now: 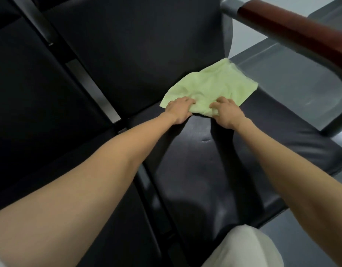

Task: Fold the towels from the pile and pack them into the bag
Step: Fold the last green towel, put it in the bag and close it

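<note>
Black padded seat [195, 170] is seen from above; on it a pale green towel [208, 87] is gripped along its near edge by the left hand [179, 110] and right hand [227, 112], fingers curled. Soft, light, limp cloth, probably best taken by its corners; beyond, a wooden armrest [293, 33].

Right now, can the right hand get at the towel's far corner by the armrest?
Probably yes: the right hand already grips the light green towel, and nothing lies between it and that corner.
</note>
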{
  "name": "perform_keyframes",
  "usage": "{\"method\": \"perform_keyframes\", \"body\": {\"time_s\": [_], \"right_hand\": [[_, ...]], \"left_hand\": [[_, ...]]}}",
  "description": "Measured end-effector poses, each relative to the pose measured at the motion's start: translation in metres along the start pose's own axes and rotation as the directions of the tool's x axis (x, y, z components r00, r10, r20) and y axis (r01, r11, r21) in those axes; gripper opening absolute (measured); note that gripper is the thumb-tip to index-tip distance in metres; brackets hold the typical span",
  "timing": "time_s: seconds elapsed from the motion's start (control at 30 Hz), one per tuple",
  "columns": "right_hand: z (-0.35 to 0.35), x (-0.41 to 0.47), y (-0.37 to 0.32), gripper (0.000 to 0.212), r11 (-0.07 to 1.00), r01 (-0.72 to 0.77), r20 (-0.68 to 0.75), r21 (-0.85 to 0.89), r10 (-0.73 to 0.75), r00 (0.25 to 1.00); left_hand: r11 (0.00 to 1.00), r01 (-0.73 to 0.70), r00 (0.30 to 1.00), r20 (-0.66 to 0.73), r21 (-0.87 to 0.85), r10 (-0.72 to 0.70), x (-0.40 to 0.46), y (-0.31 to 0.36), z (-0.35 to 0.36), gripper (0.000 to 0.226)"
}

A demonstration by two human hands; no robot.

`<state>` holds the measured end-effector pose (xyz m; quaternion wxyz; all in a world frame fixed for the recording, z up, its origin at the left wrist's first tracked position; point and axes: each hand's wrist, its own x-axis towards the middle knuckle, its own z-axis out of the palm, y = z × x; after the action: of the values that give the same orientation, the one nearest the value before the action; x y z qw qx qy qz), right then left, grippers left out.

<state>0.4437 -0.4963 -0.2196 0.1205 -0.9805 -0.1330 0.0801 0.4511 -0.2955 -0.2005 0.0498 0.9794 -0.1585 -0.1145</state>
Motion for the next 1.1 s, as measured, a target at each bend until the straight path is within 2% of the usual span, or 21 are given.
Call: {"method": "perform_keyframes", "body": {"time_s": [0.1, 0.2, 0.3, 0.4, 0.47, 0.53, 0.63, 0.73, 0.83, 0.97, 1.1], "right_hand": [[0.017, -0.037, -0.020, 0.034, 0.994, 0.081, 0.086, -0.078, -0.074, 0.993], [0.036, -0.085, -0.045, 0.029, 0.985, 0.152, 0.141, -0.087, -0.138, 0.980], [0.038, -0.126, -0.071, 0.029, 0.988, 0.152, 0.243, 0.002, -0.148, 0.959], [0.029, -0.162, -0.098, 0.031, 0.975, 0.106, 0.290, 0.196, -0.161, 0.943], [0.021, -0.184, -0.118, 0.028, 0.939, 0.076, 0.215, 0.336, -0.155, 0.964], [0.011, -0.202, -0.141, 0.019, 0.886, 0.083, 0.096, 0.455, -0.142, 0.985], [-0.006, -0.219, -0.183, 0.007, 0.808, 0.144, -0.041, 0.572, -0.147, 0.988], [-0.030, -0.232, -0.230, 0.004, 0.708, 0.228, -0.141, 0.668, -0.180, 0.974], [-0.052, -0.242, -0.274, 0.006, 0.621, 0.279, -0.207, 0.732, -0.188, 0.960], [-0.068, -0.257, -0.326, 0.022, 0.535, 0.358, -0.247, 0.765, -0.271, 0.931], [-0.080, -0.266, -0.372, 0.015, 0.401, 0.322, -0.216, 0.858, -0.288, 0.933]], "left_hand": [[0.996, -0.094, 0.995, -0.040, 0.010, 0.094, -0.040, -0.007, 0.013, 0.038], [0.982, -0.162, 0.987, 0.004, 0.097, 0.162, -0.098, -0.006, 0.028, 0.027], [0.996, -0.088, 0.996, -0.008, 0.009, 0.088, -0.165, 0.004, 0.032, 0.027], [0.993, 0.046, 0.999, 0.015, -0.106, -0.045, -0.225, 0.007, 0.026, 0.029], [0.961, 0.147, 0.988, -0.015, -0.234, -0.155, -0.260, 0.001, 0.019, 0.027], [0.880, 0.220, 0.956, -0.087, -0.422, -0.281, -0.292, -0.009, 0.006, 0.025], [0.744, 0.238, 0.898, -0.150, -0.624, -0.413, -0.341, -0.023, -0.022, 0.019], [0.606, 0.181, 0.824, -0.217, -0.774, -0.523, -0.388, -0.039, -0.053, 0.016], [0.510, 0.097, 0.772, -0.260, -0.854, -0.581, -0.431, -0.052, -0.083, 0.019], [0.407, -0.016, 0.712, -0.297, -0.913, -0.637, -0.489, -0.056, -0.117, 0.020], [0.359, -0.058, 0.662, -0.305, -0.932, -0.685, -0.541, -0.063, -0.133, 0.021]]}}
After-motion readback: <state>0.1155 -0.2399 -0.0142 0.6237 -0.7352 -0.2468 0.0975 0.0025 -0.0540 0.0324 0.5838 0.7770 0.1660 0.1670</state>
